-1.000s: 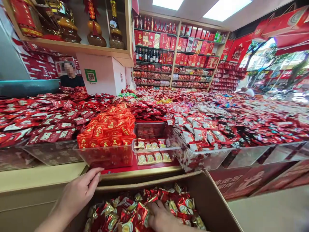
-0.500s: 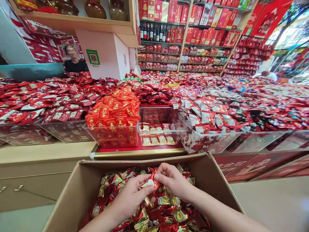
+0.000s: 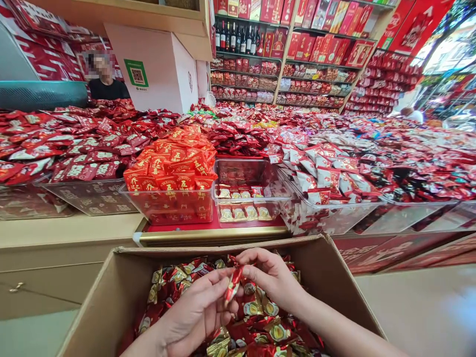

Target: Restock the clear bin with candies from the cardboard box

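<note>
Smooth cream and red surfaces make up a shop counter (image 3: 67,230), its front edge trimmed in shiny gold below the middle bins. Nearest, in front of that edge, is an open cardboard box (image 3: 359,302) with matte brown walls and slightly frayed rims, filled with crinkled, glossy red-and-gold packets (image 3: 277,331). Above them, near the middle of the box opening, a small foil packet (image 3: 233,285) is held slanted between two bare hands. The left hand (image 3: 201,310) is palm-up, thumb and forefinger closed on its side, the other fingers loosely curled below. The right hand (image 3: 273,277) comes in from the right, wrist bent, thumb and forefinger pinching its upper end. Beyond, along the counter's front edge, a clear plastic bin (image 3: 253,200) holds a few small pieces in rows, between a bin heaped with orange-red packets (image 3: 174,163) and one of white-and-red packets (image 3: 329,181). Farther back are a rounded teal basket (image 3: 40,95), a person (image 3: 107,90) in dark clothing and tall shelves (image 3: 284,64) of bottles and boxes.
</note>
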A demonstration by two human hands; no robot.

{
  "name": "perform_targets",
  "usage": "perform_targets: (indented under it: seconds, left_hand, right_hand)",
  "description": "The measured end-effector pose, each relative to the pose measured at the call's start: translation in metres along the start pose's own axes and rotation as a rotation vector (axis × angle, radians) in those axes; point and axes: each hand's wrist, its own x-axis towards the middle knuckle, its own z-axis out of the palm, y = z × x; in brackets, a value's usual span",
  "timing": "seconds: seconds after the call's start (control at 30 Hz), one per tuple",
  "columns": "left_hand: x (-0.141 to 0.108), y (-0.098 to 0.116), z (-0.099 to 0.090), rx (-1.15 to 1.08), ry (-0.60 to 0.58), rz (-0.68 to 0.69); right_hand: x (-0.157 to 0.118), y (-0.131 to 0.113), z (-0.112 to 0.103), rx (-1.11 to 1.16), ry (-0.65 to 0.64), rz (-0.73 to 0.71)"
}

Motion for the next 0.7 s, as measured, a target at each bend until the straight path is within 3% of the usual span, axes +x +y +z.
perform_targets:
  seconds: [0.07,0.2,0.4,0.5,0.7]
  left_hand:
    - [0.001,-0.001,0.001,0.059,0.081,0.123]
    - [0.008,-0.005,-0.001,0.232,0.165,0.322]
    - [0.010,-0.008,-0.005,0.242,0.142,0.338]
    - [0.010,-0.010,-0.002,0.233,0.175,0.360]
    - [0.001,-0.004,0.004,0.172,0.227,0.441]
  right_hand:
    - [-0.003,0.000,0.004,0.111,0.036,0.109]
    - [-0.007,0.003,0.012,0.279,-0.058,0.252]
    - [-0.008,0.003,0.014,0.239,-0.016,0.220]
    - [-0.008,0.005,0.018,0.287,-0.069,0.213]
    - [-0.015,-0.005,0.024,0.185,-0.097,0.056]
